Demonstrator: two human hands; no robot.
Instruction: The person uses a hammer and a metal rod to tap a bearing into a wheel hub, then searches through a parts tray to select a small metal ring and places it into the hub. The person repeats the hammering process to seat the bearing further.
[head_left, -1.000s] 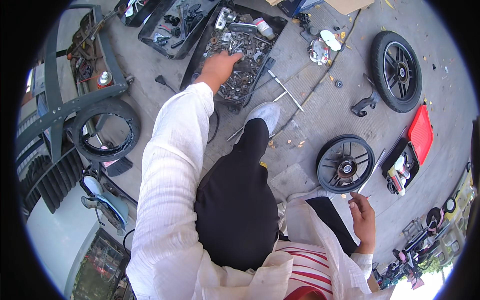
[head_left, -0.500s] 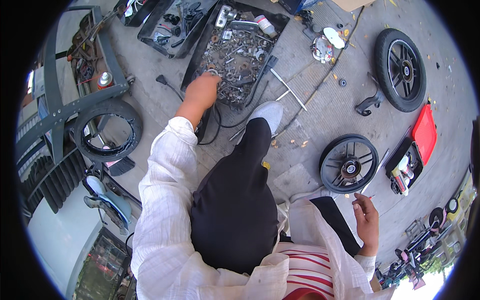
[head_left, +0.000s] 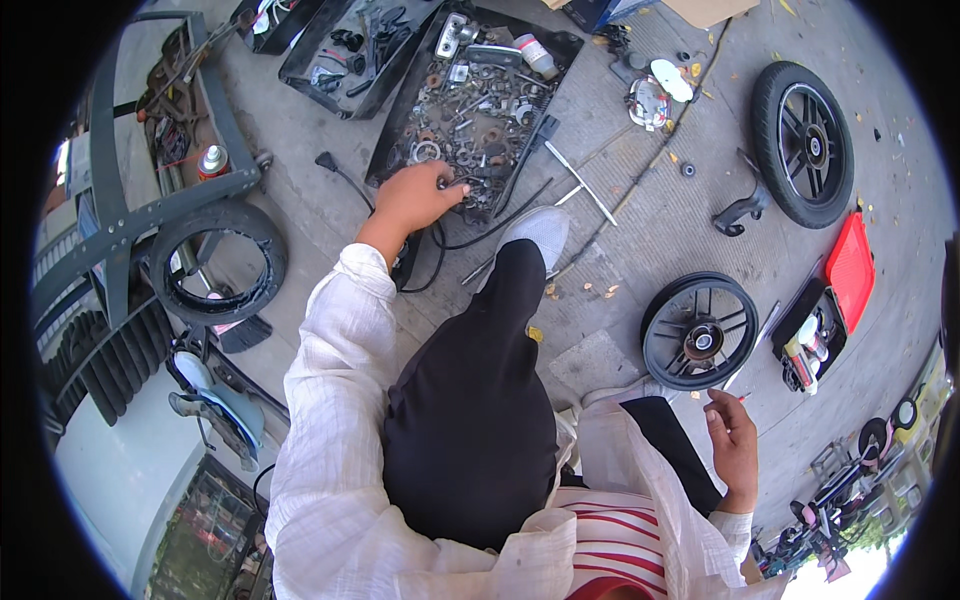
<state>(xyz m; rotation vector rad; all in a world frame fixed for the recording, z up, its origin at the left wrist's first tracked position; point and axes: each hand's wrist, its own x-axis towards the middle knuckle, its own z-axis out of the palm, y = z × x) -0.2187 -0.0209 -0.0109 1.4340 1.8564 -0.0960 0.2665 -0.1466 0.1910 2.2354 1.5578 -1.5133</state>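
Observation:
My left hand [head_left: 420,195] reaches into the lower end of a black tray [head_left: 575,50] heaped with nuts, bolts, washers and other metal bits [head_left: 480,110]. Its fingers are bent among the parts, closed on something I cannot make out. A silver ring [head_left: 426,151] lies just above them. My right hand [head_left: 730,440] hangs at the right beside my leg, fingers curled around a small thin item [head_left: 740,398] with a reddish end, too small to name. Just above it a black spoked wheel rim [head_left: 698,330] lies on the paving.
Tool trays [head_left: 350,60], a T-shaped wrench [head_left: 580,180], a tyred wheel [head_left: 805,150], a curved dark part [head_left: 740,210] and a red-lidded toolbox [head_left: 848,270] lie around. At left are a metal frame [head_left: 110,230], a spray can [head_left: 213,162] and a loose tyre [head_left: 220,300].
My left hand has moved down from the middle of the tray to its lower end, fingers now bent lower among the parts. My right hand stays about where it was.

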